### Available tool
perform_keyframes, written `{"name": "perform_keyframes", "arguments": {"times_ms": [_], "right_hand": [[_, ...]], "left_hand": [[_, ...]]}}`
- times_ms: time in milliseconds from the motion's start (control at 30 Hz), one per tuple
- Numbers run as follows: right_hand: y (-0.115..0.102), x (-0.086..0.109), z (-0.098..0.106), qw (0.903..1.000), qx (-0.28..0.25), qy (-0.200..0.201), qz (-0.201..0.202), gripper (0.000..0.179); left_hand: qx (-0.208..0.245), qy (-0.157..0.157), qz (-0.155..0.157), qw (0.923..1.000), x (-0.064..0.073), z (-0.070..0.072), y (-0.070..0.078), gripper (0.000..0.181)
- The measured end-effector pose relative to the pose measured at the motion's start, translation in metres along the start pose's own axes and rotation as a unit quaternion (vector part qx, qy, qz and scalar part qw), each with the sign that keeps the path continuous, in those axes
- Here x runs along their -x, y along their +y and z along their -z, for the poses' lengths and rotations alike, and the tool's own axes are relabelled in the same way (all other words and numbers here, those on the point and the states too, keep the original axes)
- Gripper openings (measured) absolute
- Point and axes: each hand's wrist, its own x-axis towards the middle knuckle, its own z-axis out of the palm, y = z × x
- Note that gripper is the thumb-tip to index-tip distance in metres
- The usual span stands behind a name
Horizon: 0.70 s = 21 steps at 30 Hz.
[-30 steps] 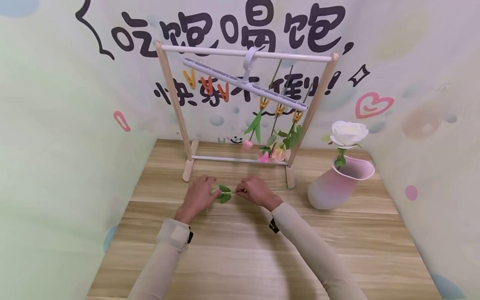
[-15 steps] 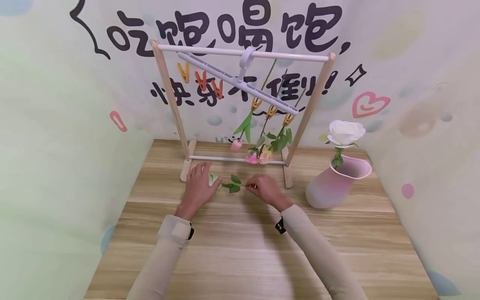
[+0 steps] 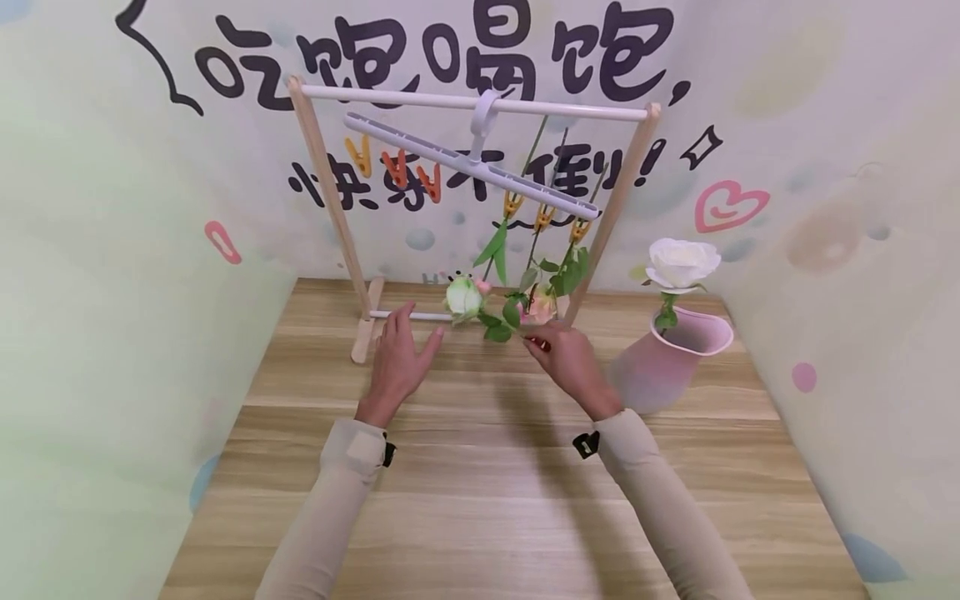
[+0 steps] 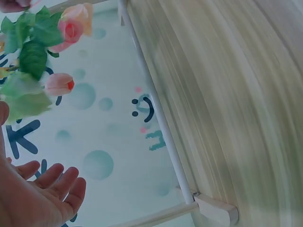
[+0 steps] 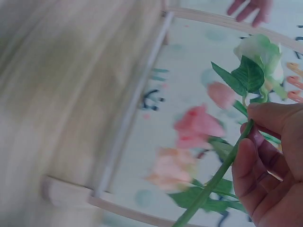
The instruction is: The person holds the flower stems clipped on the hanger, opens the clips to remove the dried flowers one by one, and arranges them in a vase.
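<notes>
My right hand (image 3: 572, 362) pinches the green stem (image 5: 210, 185) of a pale green-white rose (image 3: 463, 298) between thumb and fingers. The rose is raised off the table, its head pointing left, with leaves (image 3: 498, 327) just beyond my fingertips. To the left, my left hand (image 3: 400, 360) is held with fingers spread and nothing in it; in the left wrist view the rose head (image 4: 23, 97) hangs apart from that hand. Behind the held rose, a pink tulip (image 5: 221, 94), a pink rose (image 5: 199, 125) and a peach rose (image 5: 173, 169) hang upside down.
A wooden stand (image 3: 318, 167) carries a tilted white hanger (image 3: 427, 150). Yellow clips (image 3: 543, 218) grip the hanging stems at its right; a yellow clip (image 3: 360, 155) and orange clips (image 3: 395, 168) hang at its left. A pink vase (image 3: 652, 367) holding a white rose (image 3: 681, 264) stands right.
My right hand has lifted the rose off the table and moved it up and right. The left hand, earlier beside the flower head, now stands apart from it. The hanger has swayed.
</notes>
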Motion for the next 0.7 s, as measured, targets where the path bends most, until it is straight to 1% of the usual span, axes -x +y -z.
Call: {"name": "perform_keyframes", "arguments": {"times_ms": [200,367,533,700], "right_hand": [[-0.011,-0.005,0.036,0.9978,-0.009,0.065,0.011,0.007],[-0.02,-0.012,0.075,0.9925,-0.018,0.121,0.003,0.01],[-0.023,-0.023,0.116,0.982,-0.018,0.188,0.012,0.009],[-0.026,-0.035,0.151,0.9701,-0.022,0.241,0.02,0.009]], "left_hand": [[0.018,-0.001,0.021,0.9996,-0.004,-0.005,0.005,0.071],[0.038,-0.014,0.026,0.9988,-0.01,-0.011,0.01,0.071],[0.048,-0.02,0.024,0.9984,-0.017,-0.016,0.016,0.072],[0.052,-0.027,0.025,0.998,-0.026,-0.021,0.025,0.074]]}}
